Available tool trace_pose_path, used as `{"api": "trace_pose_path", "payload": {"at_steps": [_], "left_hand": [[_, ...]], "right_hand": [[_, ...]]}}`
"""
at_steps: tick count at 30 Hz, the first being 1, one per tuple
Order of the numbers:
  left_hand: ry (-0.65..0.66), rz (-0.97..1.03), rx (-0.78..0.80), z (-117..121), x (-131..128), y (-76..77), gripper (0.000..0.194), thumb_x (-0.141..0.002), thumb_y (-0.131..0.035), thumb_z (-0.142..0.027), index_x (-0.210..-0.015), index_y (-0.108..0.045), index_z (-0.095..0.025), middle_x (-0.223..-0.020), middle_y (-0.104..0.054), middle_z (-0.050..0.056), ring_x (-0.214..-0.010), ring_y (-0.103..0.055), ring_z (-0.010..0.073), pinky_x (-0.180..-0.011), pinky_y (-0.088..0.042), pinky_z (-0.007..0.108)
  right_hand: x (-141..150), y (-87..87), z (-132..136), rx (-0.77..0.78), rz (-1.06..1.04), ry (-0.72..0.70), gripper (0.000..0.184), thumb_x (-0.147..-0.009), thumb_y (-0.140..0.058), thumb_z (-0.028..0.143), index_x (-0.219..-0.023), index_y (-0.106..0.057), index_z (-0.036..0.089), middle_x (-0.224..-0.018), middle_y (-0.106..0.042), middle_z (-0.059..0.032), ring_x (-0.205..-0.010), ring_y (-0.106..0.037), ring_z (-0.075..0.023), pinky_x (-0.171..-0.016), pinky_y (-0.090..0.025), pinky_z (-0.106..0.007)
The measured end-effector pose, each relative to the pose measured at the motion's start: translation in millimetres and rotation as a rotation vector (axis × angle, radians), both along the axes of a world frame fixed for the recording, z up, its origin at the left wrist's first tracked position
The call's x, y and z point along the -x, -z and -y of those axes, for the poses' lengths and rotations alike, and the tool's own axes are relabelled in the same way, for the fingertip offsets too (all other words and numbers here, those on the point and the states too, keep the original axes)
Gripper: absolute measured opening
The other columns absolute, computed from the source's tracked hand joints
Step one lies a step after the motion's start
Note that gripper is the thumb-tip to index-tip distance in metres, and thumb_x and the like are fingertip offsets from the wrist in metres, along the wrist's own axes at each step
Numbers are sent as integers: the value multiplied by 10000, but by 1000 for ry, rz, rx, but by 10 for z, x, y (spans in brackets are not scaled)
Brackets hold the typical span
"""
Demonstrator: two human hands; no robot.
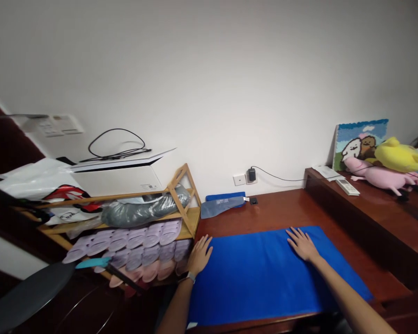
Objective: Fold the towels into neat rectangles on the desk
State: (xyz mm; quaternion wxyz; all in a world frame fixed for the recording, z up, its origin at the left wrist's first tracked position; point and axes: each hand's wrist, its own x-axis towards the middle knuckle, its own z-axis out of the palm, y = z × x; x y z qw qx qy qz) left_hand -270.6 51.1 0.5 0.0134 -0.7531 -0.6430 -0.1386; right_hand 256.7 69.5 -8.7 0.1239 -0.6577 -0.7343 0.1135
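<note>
A blue cloth (257,278) lies spread flat on the reddish-brown wooden table (271,213), with a small white tag at its near left corner. My left hand (199,256) rests at the cloth's far left corner, fingers stretched out, a watch on the wrist. Near the far right corner my right hand (302,244) lies flat on the cloth with its fingers spread. Behind the cloth, by the wall, is a grey-blue folded fabric item (223,207) lettered "HAPPY LIFE", with a strip of blue fabric (237,195) behind it.
Left of the table stands a wooden rack (191,222) holding several purple and pink slippers (135,239) and a white box (121,178). A raised ledge at right bears a remote (347,187), a pink plush toy (376,175) and a yellow plush toy (400,155). A plugged-in charger (251,174) trails a black cable.
</note>
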Motion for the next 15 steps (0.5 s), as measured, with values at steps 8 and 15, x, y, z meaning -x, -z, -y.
{"api": "trace_pose_path", "payload": {"at_steps": [8,15], "left_hand": [[-108,-84,60,-45,147,441,595,-1076,-319,-475,-1612,-417,-237,-1684,-387,112,-1552,-368,274,-1256,-313,499],[-115,-75,43,-10,64,410,597,-1085,-305,-496,-1629,-381,-261,-1701,-355,95,-1571,-326,270,-1274,-272,498]], "right_hand": [[-232,428,-140,-4,115,121,681,-994,-329,636,-1619,-391,372,-1704,-345,-14,-1579,-277,-342,-1271,-203,-586],[427,108,-187,-61,172,201,719,-1016,-261,599,-1608,-442,232,-1662,-423,-111,-1556,-318,-384,-1247,-217,-613]]}}
